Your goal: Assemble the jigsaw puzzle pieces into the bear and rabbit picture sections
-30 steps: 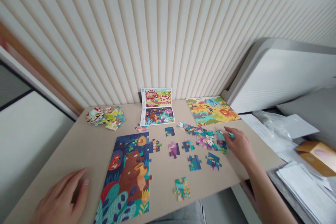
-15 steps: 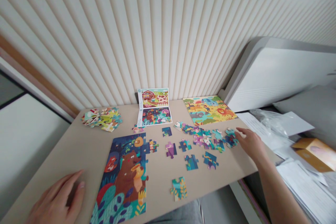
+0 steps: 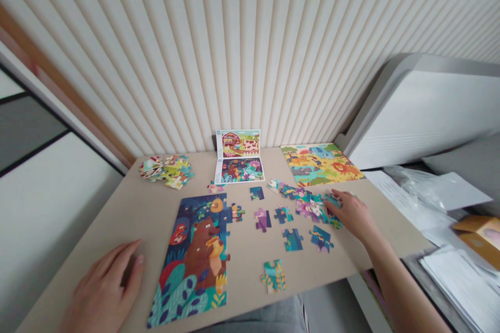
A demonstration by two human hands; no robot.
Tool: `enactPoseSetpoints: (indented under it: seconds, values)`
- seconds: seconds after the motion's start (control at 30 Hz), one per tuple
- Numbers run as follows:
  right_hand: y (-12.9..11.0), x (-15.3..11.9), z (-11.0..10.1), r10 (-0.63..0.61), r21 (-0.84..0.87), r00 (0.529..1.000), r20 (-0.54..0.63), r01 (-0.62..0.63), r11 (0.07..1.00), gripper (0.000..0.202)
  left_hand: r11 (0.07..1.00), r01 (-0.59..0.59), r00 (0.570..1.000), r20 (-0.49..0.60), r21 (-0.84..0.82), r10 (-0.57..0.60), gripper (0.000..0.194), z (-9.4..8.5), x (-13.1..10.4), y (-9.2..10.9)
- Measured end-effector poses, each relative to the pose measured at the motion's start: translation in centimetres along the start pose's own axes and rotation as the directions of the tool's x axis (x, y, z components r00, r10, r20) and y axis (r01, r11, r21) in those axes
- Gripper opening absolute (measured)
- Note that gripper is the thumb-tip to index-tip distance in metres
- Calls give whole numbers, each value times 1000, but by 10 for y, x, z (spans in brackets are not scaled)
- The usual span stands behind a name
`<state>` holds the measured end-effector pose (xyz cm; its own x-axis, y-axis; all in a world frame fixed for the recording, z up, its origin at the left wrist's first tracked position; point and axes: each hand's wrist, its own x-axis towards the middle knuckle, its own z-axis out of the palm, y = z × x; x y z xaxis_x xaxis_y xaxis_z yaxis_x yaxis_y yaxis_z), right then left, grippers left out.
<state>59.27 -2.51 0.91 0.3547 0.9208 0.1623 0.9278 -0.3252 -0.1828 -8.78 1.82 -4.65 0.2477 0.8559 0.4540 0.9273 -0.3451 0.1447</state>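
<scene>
Fingers (image 3: 342, 197) of right hand (image 3: 355, 216) bent over puzzle pieces (image 3: 308, 209), hold unclear; left hand (image 3: 107, 283) half-spread, empty; bear puzzle (image 3: 197, 255) between; booklet (image 3: 240, 158), animal picture (image 3: 320, 165) behind.

One bear puzzle (image 3: 201, 257), one booklet (image 3: 239, 152)

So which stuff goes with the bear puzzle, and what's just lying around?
Seems to belong:
bear puzzle, partly joined
loose pieces to its right
picture sheet with the bear on it

Seems just lying about:
bright piece pile at far left
lion picture
clear plastic
papers
orange box
</scene>
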Motion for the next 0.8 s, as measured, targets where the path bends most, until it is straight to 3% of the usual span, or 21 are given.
enactPoseSetpoints:
  seconds: [0.23, 0.47, 0.63, 0.8]
  values:
    - [5, 11, 0, 20, 32, 1000, -22, -20, 999, 61, 998, 7, 1000, 16, 67, -8, 46, -8, 4, 13]
    - [-3, 5, -6, 40, 117, 989, -144, -23, 993, 71, 999, 23, 999, 21, 48, -24, 46, -10, 5, 18]
    - [-9, 5, -2, 79, -31, 993, -87, -82, 996, 70, 998, 29, 999, 28, 49, -30, 46, -10, 4, 19]
    - [4, 11, -4, 149, -79, 989, -5, -149, 986, 72, 999, 24, 999, 25, 48, -26, 44, -10, 4, 19]
